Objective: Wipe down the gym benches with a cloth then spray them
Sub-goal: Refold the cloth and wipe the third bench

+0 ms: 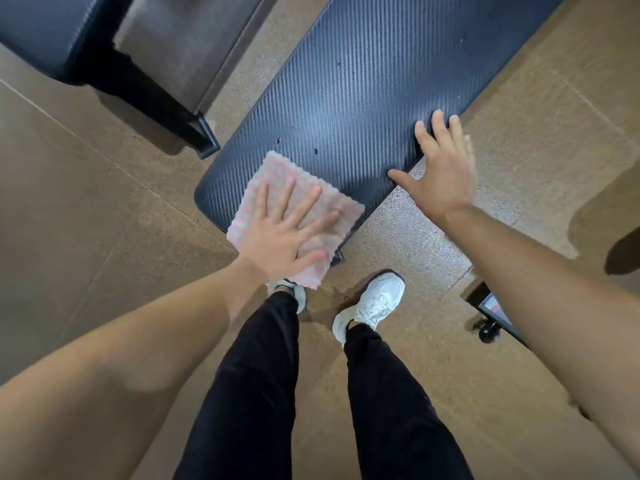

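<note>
A dark padded gym bench point(353, 88) with a ribbed surface runs from the middle of the view up to the right. A pink and white checked cloth point(332, 216) lies flat on its near end, one corner hanging over the edge. My left hand point(280, 230) presses flat on the cloth with fingers spread. My right hand point(440, 171) rests open at the bench's right edge, fingers spread and holding nothing. A few dark droplets sit on the pad beyond the cloth.
A second dark bench point(45, 32) with a black metal leg point(194, 129) stands at the upper left. My white shoes point(377, 303) are on the brown speckled floor just below the bench end. A small black wheeled piece of equipment point(491, 317) sits at the right.
</note>
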